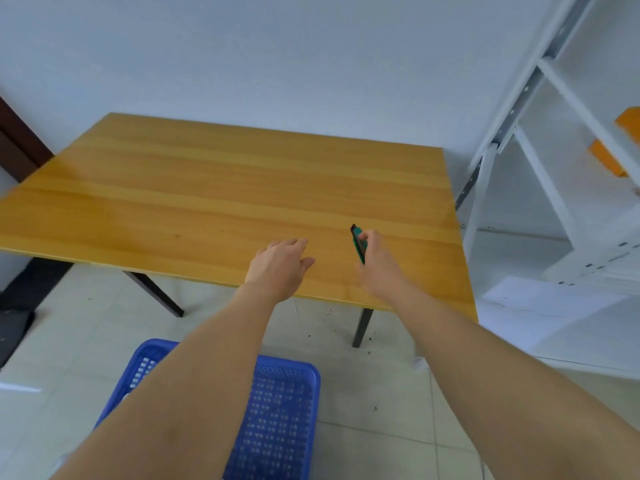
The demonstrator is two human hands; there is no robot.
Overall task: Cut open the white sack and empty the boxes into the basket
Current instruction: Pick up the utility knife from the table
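Note:
A green and black utility knife [357, 242] is gripped in my right hand [379, 263], which hovers over the near right part of the wooden table [207, 188]. To its left, my left hand [278, 265] is stretched out over the table's front edge, palm down, fingers loosely apart and holding nothing. A blue perforated plastic basket [280, 417] stands on the floor below my forearms, partly hidden by my left arm. No white sack or boxes show in this view.
White metal shelving [540, 140] rises at the right, with orange items [609, 157] on it. White sheets [540, 299] lie low beside the table's right side. A dark door frame [17, 140] is at the far left. The floor is pale tile.

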